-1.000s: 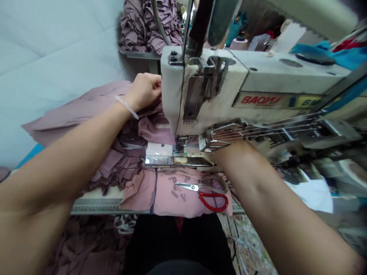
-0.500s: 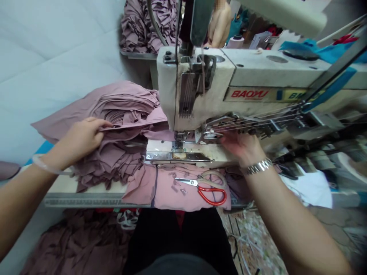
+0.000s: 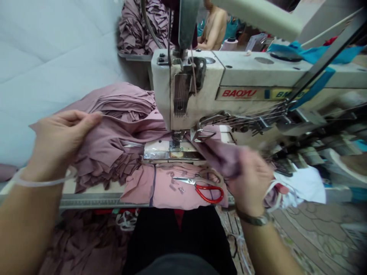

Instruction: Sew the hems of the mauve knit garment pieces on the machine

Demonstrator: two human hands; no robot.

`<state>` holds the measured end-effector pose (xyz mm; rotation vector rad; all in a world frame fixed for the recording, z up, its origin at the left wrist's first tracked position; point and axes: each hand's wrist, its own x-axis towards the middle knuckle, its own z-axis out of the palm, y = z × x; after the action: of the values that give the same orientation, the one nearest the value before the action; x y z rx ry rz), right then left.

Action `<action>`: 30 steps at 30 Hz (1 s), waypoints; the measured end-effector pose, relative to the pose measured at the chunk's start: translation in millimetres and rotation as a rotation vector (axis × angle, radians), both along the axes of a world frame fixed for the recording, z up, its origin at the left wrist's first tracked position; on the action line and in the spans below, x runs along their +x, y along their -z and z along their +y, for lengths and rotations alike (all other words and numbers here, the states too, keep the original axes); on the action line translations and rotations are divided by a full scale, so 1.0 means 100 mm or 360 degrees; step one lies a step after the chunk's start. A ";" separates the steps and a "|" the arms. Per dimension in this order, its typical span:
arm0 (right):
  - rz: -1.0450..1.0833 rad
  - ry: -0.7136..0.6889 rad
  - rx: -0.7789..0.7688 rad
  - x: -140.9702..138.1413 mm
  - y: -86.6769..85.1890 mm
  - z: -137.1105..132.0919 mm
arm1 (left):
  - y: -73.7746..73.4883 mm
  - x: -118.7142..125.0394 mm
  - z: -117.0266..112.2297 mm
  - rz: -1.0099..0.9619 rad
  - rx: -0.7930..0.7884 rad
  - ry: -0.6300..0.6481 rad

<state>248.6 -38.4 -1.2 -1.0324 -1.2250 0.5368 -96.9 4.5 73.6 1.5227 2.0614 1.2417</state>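
My left hand [image 3: 59, 139] is closed on the edge of a mauve fabric piece [image 3: 110, 131] that it lifts off a stack of like pieces left of the sewing machine [image 3: 229, 95]. My right hand [image 3: 250, 179] is blurred and closed on another mauve piece [image 3: 219, 152] that trails back under the machine arm, just right of the presser foot [image 3: 175, 139]. Red-handled scissors [image 3: 205, 189] lie on pink cloth at the table's front edge, between my hands.
A heap of mauve pieces [image 3: 143, 26] sits on a shelf behind the machine. More fabric [image 3: 80, 244] is piled on the floor at left. A person [image 3: 213, 30] is partly visible beyond the machine. White cloth [image 3: 304, 187] lies at right.
My left hand came back from behind the machine head to the stack and lifted a piece towards me. My right hand pulled out from under the machine arm, drawing mauve fabric along.
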 end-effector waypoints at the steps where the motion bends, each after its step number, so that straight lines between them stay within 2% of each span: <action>1: -0.0504 -0.0148 0.0144 -0.12 0.00 0.00 | 0.06 0.13 -0.02 0.0071 0.0046 0.0299; 3: -0.1425 -0.0442 0.0370 -0.30 0.03 0.04 | 0.26 0.40 -0.06 0.0389 0.0067 0.1085; 4: -0.1782 -0.0504 0.0448 -0.34 0.04 0.07 | 0.38 0.52 -0.09 0.0617 0.0156 0.1378; 5: -0.2052 -0.0485 0.0501 -0.35 0.06 0.10 | 0.51 0.62 -0.11 0.0853 0.0294 0.1474; 6: -0.2238 -0.0416 0.0542 -0.33 0.06 0.13 | 0.62 0.69 -0.13 0.1075 0.0416 0.1480; 8: -0.2431 -0.0298 0.0595 -0.24 0.07 0.20 | 0.80 0.77 -0.17 0.1378 0.0642 0.1313; 10: -0.2454 -0.0267 0.0658 -0.17 0.06 0.23 | 0.87 0.78 -0.21 0.1503 0.0749 0.1235; 12: -0.2375 -0.0296 0.0734 -0.14 0.06 0.25 | 0.87 0.79 -0.24 0.1538 0.0777 0.1246; 15: -0.2237 -0.0353 0.0749 -0.19 0.11 0.26 | 0.81 0.83 -0.29 0.1563 0.0660 0.1222; 19: -0.2065 -0.0332 0.0639 -0.29 0.17 0.27 | 0.79 0.91 -0.33 0.1591 0.0563 0.1115; 24: -0.1616 -0.0291 0.0411 -0.41 0.15 0.21 | 0.84 0.99 -0.37 0.1638 0.0514 0.1108; 30: -0.2082 -0.0158 0.0560 -0.51 0.14 0.07 | 0.86 1.04 -0.39 0.1612 0.0533 0.1032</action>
<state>197.6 -31.3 -15.1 -0.9964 -2.4022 -0.4059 6.9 -34.1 -12.0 3.0959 1.4960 0.5911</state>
